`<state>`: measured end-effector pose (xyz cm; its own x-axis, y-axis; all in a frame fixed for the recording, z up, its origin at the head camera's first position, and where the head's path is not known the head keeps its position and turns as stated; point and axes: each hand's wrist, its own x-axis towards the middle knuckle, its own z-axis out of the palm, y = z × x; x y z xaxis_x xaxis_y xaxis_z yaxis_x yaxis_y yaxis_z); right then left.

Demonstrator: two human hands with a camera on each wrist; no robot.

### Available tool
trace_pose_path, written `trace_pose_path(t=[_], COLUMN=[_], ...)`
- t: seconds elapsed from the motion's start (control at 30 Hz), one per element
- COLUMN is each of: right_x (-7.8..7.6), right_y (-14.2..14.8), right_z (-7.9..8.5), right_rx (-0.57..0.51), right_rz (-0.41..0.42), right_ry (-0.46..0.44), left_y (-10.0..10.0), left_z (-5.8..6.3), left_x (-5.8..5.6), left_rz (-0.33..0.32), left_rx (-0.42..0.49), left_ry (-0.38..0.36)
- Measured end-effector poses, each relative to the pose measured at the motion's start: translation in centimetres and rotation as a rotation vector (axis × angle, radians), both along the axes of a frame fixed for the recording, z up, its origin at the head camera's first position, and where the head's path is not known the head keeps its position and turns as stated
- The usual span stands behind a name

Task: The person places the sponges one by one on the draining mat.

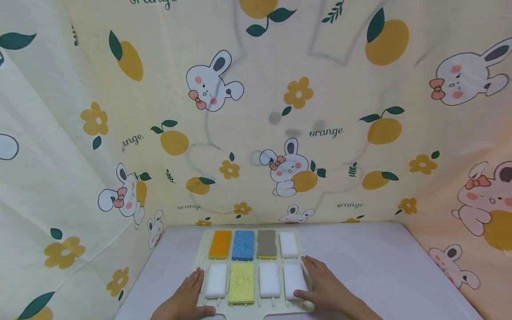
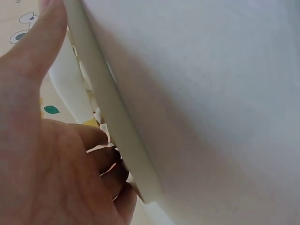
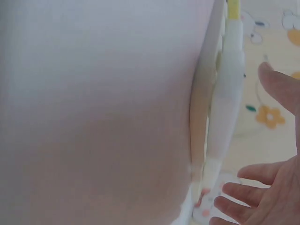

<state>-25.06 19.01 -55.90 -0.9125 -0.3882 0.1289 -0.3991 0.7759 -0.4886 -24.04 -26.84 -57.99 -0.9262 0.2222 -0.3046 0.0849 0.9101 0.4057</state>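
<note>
A cream tray (image 1: 245, 312) lies on the white table, with sponges set in two rows. The far row has an orange sponge (image 1: 220, 243), a blue sponge (image 1: 243, 244), a grey-topped sponge (image 1: 266, 242) and a white one. A yellow sponge (image 1: 242, 282) sits in the near row among white sponge blocks (image 1: 269, 280). My left hand (image 1: 185, 297) touches the tray's left edge, fingers along the side and thumb at the near corner. At the right edge is my right hand (image 1: 325, 284), fingers extended; in the right wrist view it stands slightly apart from the tray.
The white tabletop (image 1: 360, 258) extends to both sides of the tray. Behind and beside it hangs a cream curtain (image 1: 248, 186) printed with rabbits, oranges and flowers, close to the table's edges.
</note>
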Motion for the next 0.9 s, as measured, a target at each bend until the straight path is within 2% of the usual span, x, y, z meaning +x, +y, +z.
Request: trace_pose_path(t=[0.13, 0.3, 0.53, 0.7, 0.9], right_x=[-0.4, -0.8, -0.6, -0.5, -0.5], right_y=[1.8, 4.4, 7.1, 8.3, 9.3], right_z=[0.0, -0.2, -0.3, -0.4, -0.9], right_rx=[-0.002, 0.032, 0.074, 0.091, 0.14], right_rz=[-0.046, -0.111, -0.199, -0.235, -0.27], right_ry=[0.026, 0.116, 0.2, 0.177, 0.163], left_y=[0.1, -0.2, -1.4, -1.9, -1.6], left_z=[0.0, 0.7, 2.5, 2.7, 3.0], left_x=[0.1, 0.4, 1.0, 1.0, 1.2], left_rz=[0.016, 0.029, 0.005, 0.054, 0.078], left_rx=[0.0, -0.018, -0.091, -0.17, -0.179], left_ry=[-0.004, 0.019, 0.196, 0.237, 0.235])
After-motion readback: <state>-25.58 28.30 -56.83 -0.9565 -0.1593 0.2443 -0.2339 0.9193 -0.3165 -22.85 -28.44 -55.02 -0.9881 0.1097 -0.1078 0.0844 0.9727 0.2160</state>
